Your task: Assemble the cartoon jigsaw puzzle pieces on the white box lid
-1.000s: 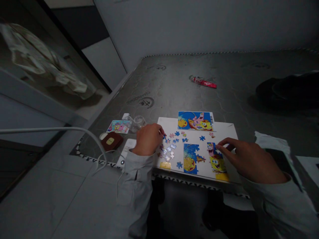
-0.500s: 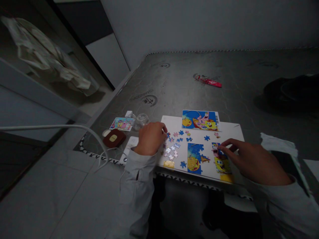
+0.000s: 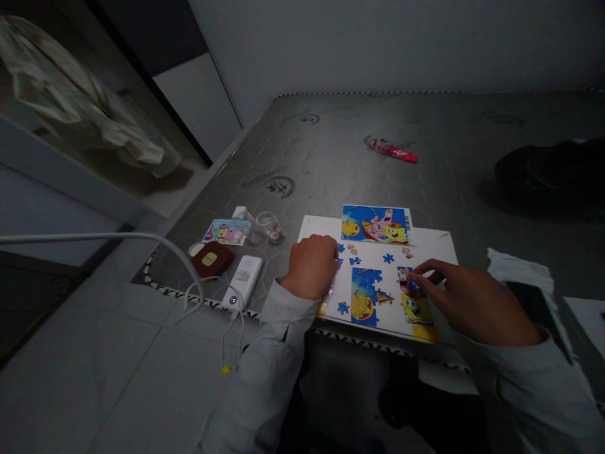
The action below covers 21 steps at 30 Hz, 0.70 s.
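Jigsaw puzzle, partly assembled, on white board, with two hands

White board (image 3: pixel 439 243), flat on a grey quilted mat (image 3: pixel 326 170) near its front edge; bears the puzzle.

Left assembled section (image 3: pixel 363 304): blue with a yellow burger shape, jagged along its right side; mid-board.

Right assembled section (image 3: pixel 416 308): narrow strip showing SpongeBob, a short gap from the left section.

Loose pieces: one blue piece (image 3: pixel 388 258) above the gap between the sections; one pink piece (image 3: pixel 407 252) to its right; another blue piece (image 3: pixel 343 308) just left of the left section.

Picture card (image 3: pixel 375 224): the printed scene, overlapping the board's far edge.

Right hand (image 3: pixel 466 302): thumb and forefinger nearly together at the upper end of the right section; whether they pinch it cannot be told.

Left hand (image 3: pixel 311 266): over the board's left part, fingers curled downward, fingertips beside a blue piece; their opening and any hold cannot be told.

Left of board: white power bank (image 3: pixel 244 280), brown case (image 3: pixel 211 258), small coloured card (image 3: pixel 227 232).

Farther back: red packet (image 3: pixel 394 151).
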### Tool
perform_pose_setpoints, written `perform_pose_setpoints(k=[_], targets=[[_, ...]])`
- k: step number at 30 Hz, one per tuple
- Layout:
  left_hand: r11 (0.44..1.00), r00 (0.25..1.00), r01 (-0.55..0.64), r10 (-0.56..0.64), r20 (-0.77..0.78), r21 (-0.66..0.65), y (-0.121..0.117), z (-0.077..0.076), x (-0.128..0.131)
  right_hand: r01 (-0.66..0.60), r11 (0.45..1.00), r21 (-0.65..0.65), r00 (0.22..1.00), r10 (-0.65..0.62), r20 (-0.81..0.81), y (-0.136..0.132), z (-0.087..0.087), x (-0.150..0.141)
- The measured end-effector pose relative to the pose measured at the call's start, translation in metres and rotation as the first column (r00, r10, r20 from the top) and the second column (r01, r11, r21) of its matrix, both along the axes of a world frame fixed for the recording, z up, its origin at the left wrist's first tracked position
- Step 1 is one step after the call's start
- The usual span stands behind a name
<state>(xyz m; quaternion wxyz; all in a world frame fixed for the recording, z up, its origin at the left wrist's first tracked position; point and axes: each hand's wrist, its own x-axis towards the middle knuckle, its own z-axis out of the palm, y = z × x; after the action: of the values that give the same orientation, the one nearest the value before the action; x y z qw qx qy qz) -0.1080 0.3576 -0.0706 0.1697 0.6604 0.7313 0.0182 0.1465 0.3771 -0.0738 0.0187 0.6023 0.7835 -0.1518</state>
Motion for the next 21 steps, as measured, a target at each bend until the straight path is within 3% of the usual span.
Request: perform_pose_setpoints(k=[9, 21], targets=[[0.999, 0.999, 0.035, -0.035, 0.036, 0.003, 0.005, -0.003, -0.004, 0.023, 1.000, -0.005, 1.000, -0.023, 0.007, -0.001, 0.003, 0.001], [0.998, 0.998, -0.051, 0.050, 0.031, 0.037, 0.002, 0.006, -0.020, 0.005, 1.000, 0.025, 1.000, -0.006, 0.005, -0.002, 0.004, 0.003]])
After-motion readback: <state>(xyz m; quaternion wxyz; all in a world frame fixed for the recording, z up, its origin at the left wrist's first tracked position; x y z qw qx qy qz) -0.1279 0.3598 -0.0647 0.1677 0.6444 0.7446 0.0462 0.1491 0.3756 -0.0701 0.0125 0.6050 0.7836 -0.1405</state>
